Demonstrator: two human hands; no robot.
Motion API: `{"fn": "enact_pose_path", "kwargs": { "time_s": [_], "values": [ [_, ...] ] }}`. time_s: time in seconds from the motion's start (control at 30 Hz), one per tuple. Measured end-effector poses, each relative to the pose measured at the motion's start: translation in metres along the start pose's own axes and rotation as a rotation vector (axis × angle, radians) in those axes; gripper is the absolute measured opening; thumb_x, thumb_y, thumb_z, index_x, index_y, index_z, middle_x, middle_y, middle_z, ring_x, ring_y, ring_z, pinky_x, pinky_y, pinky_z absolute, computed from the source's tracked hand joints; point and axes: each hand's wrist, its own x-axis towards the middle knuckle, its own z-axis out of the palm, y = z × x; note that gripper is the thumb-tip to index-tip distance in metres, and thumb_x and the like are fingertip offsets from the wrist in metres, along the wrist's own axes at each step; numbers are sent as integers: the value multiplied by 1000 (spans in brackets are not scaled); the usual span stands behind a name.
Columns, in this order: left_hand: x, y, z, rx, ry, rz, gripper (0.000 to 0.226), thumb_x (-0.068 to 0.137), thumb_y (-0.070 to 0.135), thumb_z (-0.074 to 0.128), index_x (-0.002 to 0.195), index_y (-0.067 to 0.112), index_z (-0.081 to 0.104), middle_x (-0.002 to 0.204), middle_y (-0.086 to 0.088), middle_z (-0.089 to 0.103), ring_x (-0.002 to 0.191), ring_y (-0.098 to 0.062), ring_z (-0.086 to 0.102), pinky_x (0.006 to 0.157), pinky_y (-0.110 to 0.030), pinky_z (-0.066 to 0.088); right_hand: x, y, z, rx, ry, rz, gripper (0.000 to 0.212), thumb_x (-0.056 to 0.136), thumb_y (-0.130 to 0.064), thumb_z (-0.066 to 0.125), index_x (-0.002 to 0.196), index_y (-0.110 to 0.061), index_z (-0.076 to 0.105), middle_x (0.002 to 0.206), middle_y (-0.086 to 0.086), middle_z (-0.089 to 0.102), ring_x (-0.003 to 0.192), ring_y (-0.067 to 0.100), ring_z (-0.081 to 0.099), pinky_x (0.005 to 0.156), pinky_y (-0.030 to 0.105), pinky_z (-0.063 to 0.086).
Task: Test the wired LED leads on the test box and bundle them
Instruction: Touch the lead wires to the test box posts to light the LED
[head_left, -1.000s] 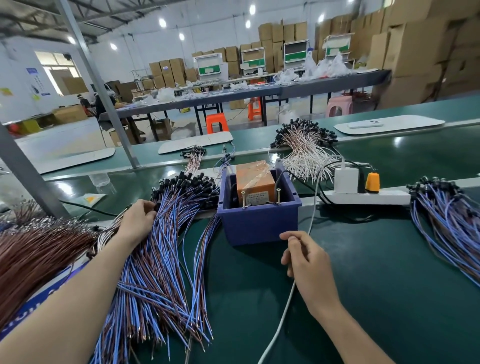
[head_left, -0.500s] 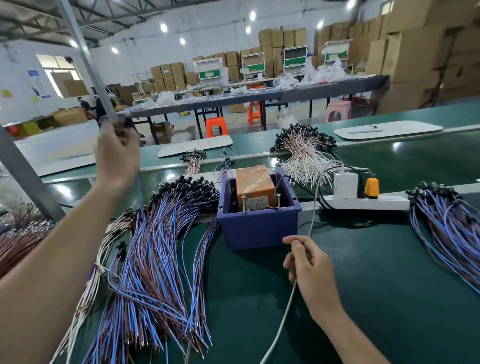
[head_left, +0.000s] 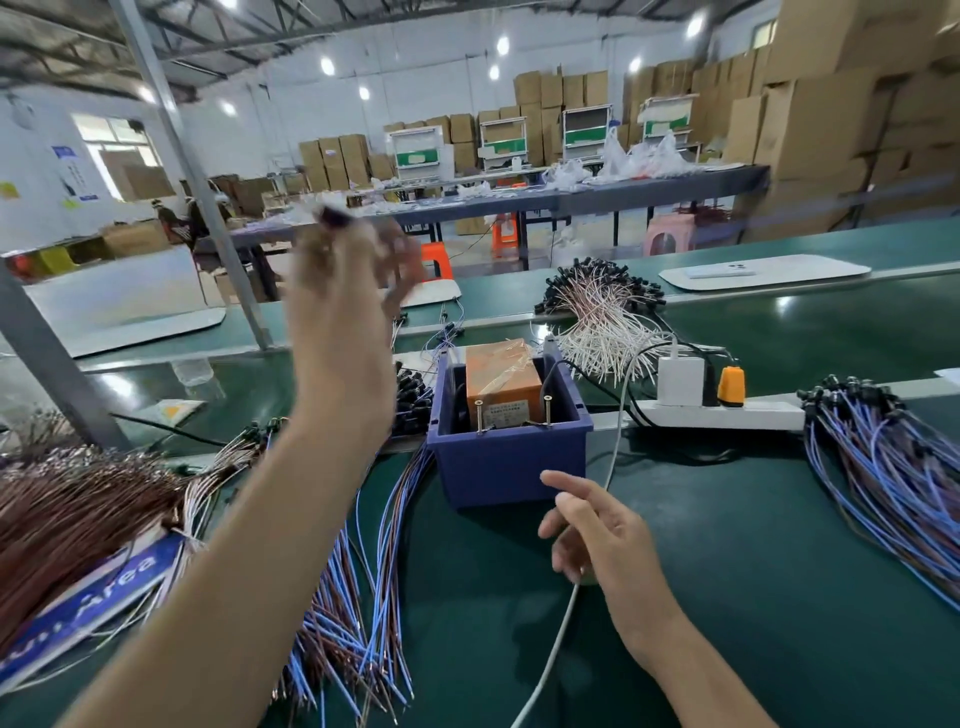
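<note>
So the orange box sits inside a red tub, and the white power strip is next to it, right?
Not quite. The tub is blue, not red. The head view shows the orange box sitting inside it, and the white power strip is next to it.

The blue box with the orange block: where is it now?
The blue box sits mid-frame in the head view on the green bench, just beyond the right hand, white power strip to its right, blue-brown wires to its left.
</note>
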Motion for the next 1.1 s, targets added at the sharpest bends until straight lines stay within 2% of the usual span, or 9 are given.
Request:
{"fn": "enact_pose_path", "kwargs": {
  "time_s": [0.13,0.23,0.37,0.5,0.57,0.77,0.97,1.03,1.1],
  "values": [
    [-64,-62,-22,121,22,-291,11,101,10,58,108,2,57,90,-6,74,84,-19,73,72,-24,58,2,-1,-1,183,-42,66,52,82,-35,74,131,-39,60,96,8,74,60,16,60,47,23,45],
    [-93,-101,-50,229,85,-354,5,102,8,55,106,5,57,87,-7,73,76,-18,72,66,-24,58,6,1,-1,262,22,69,40,96,-15,62,130,-36,60,91,5,73,56,14,60,44,23,43],
    [-102,-118,-83,410,100,-303,10,102,8,54,108,14,58,79,4,72,69,-11,65,59,-22,55,10,2,-7,329,166,93,25,103,-16,54,112,-26,75,78,0,68,51,11,56,42,23,41],
    [-87,-113,-109,585,192,-215,11,103,18,53,102,25,62,68,8,63,60,-7,57,53,-24,50,12,-2,-15,341,295,76,27,103,-27,55,95,-23,80,72,-5,64,51,7,53,42,20,40],
    [-81,-112,-118,654,213,-167,12,103,21,53,99,19,64,67,5,57,56,-10,50,53,-28,44,12,-4,-18,341,350,67,28,101,-31,56,90,-26,81,72,-7,65,51,6,55,41,19,41],
    [-84,-111,-123,742,149,-128,30,106,25,47,131,18,62,57,15,45,44,-3,31,39,-17,29,11,-8,-26,471,347,67,24,84,-37,63,93,-25,83,95,-2,78,68,6,71,50,19,53],
    [-82,-104,-128,772,160,-79,34,107,27,46,139,21,57,72,8,55,48,-5,38,47,-16,35,13,-8,-32,635,294,88,20,82,-29,67,90,-23,84,84,-2,76,59,3,66,51,14,53],
    [-85,-104,-125,792,56,-56,35,106,27,50,140,27,58,93,2,68,62,-13,54,59,-22,43,13,-6,-29,641,218,91,20,82,-27,67,90,-21,84,76,0,72,51,3,60,47,14,51],
    [-91,-105,-118,805,-119,-18,34,103,26,56,135,32,62,113,14,71,89,-3,66,75,-21,52,12,-6,-26,612,136,121,17,77,-28,71,86,-19,83,71,2,70,45,4,55,42,14,47]
  ]
}}
